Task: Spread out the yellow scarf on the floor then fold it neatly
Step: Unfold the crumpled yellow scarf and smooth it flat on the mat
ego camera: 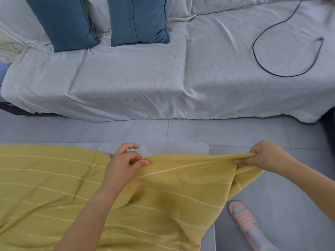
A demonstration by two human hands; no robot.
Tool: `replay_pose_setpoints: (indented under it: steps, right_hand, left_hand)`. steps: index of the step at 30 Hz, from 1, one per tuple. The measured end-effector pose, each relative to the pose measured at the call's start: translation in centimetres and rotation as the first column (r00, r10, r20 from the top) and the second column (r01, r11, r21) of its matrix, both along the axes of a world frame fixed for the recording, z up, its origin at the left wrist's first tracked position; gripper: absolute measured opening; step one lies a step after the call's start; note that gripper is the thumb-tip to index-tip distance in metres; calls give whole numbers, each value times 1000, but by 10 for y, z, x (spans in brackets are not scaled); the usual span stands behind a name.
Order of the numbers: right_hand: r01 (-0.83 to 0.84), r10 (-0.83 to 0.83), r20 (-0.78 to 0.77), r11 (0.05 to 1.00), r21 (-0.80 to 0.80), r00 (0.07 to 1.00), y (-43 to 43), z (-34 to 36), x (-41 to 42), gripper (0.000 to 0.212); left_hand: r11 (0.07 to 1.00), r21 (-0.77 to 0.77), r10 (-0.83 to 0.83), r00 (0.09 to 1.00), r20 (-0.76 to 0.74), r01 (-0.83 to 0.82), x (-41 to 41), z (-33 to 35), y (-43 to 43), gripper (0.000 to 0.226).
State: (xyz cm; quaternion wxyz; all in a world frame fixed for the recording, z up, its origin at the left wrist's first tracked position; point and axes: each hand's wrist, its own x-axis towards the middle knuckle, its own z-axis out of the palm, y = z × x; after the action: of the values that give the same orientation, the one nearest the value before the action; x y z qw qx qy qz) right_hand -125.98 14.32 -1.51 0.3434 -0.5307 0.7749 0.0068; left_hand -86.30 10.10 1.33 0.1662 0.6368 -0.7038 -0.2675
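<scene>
The yellow scarf [54,187], with thin white stripes, lies across a pale grey mat [181,147] on the floor, its left part flat and creased. My left hand [125,163] pinches the scarf's far edge near the middle. My right hand [264,156] grips the same edge at the right end. Between the two hands the edge is lifted and pulled taut, and the cloth hangs in folds below it. A corner of the scarf droops under my right hand.
A sofa under a pale patterned cover [163,78] stands just beyond the mat, with two blue cushions [137,20] and a looped black cable [288,55] on it. My foot in a pink slipper [244,221] rests on the grey tiled floor [272,134] at the right.
</scene>
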Motion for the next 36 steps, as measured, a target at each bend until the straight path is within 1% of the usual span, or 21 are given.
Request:
replay_pose_setpoints:
  steps: [2, 4, 5, 6, 7, 8, 9, 10, 11, 13, 15, 16, 18, 20, 22, 24, 27, 29, 32, 34, 36]
  right_hand:
    - [10, -8, -175, 1000, 8, 985, 0, 0, -5, 59]
    - [0, 1, -174, 1000, 5, 985, 0, 2, -12, 55]
    - [14, -14, -58, 1000, -11, 998, 1, 1, -18, 50]
    - [59, -53, 139, 997, -41, 989, 4, 2, -24, 39]
    - [129, -99, 359, 990, -60, 928, 7, 5, -30, 23]
    - [197, -136, 529, 979, -60, 837, 11, 10, -34, 16]
    - [242, -157, 641, 969, -46, 752, 14, 13, -39, 21]
    - [260, -163, 701, 965, -32, 694, 17, 15, -45, 35]
    - [265, -167, 714, 964, -27, 680, 20, 15, -50, 50]
    - [250, -170, 647, 968, -33, 743, 23, 12, -62, 64]
    - [188, -149, 486, 982, -33, 861, 25, 5, -77, 54]
    - [150, -123, 407, 988, -35, 905, 26, 2, -83, 47]
    - [92, -78, 220, 994, -57, 972, 27, -6, -91, 45]
    - [48, -47, 27, 998, -43, 999, 27, -17, -89, 48]
    - [-38, 40, -80, 999, 27, 996, 27, -34, -79, 44]
    - [-44, 49, -82, 997, 56, 995, 25, -50, -72, 41]
    - [34, -30, -47, 995, 97, 998, 20, -71, -71, 37]
    - [35, -29, -48, 990, 137, 998, 17, -83, -73, 34]
    - [60, -55, -42, 987, 149, 998, 12, -94, -77, 39]
    - [47, -38, -57, 985, 163, 998, 5, -96, -75, 49]
    - [-34, 47, -97, 990, 139, 994, -1, -99, -64, 64]
  left_hand:
    - [1000, 6, -11, 1000, 9, 11, -5, -3, -5, 18]
    - [1000, 4, 12, 1000, 15, -12, -7, -5, -10, 19]
    - [999, 6, 32, 999, 15, -32, -6, -5, -13, 19]
    - [999, 8, 46, 999, 15, -46, -6, -5, -17, 18]
    - [999, 10, 43, 999, 22, -43, -7, -5, -20, 18]
    - [1000, 11, 23, 999, 37, -24, -9, -5, -22, 19]
    - [1000, 15, -3, 998, 56, 3, -13, -6, -25, 20]
    - [1000, 15, -27, 997, 75, 26, -18, -7, -27, 18]
    - [999, 13, -39, 995, 95, 38, -24, -9, -30, 16]
    - [999, -4, -51, 989, 140, 52, -36, -10, -35, 19]
    - [996, -16, -80, 980, 181, 84, -49, -10, -39, 22]
    - [994, -14, -103, 974, 202, 108, -55, -10, -41, 23]
    - [988, -1, -148, 956, 254, 153, -68, -12, -45, 25]
    - [984, 16, -175, 926, 335, 180, -81, -18, -50, 26]
    - [984, 25, -171, 906, 388, 175, -93, -29, -56, 24]
    - [988, 28, -149, 911, 385, 150, -105, -44, -60, 21]
    - [990, 31, -139, 893, 428, 139, -121, -66, -60, 20]
    - [992, -12, -106, 886, 451, 124, -127, -79, -54, 24]
    - [998, -33, -28, 877, 480, 50, -132, -96, -36, 51]
    - [999, 21, 15, 864, 504, -29, -128, -106, -19, 68]
    - [989, 93, 49, 852, 521, -114, -121, -115, 0, 80]
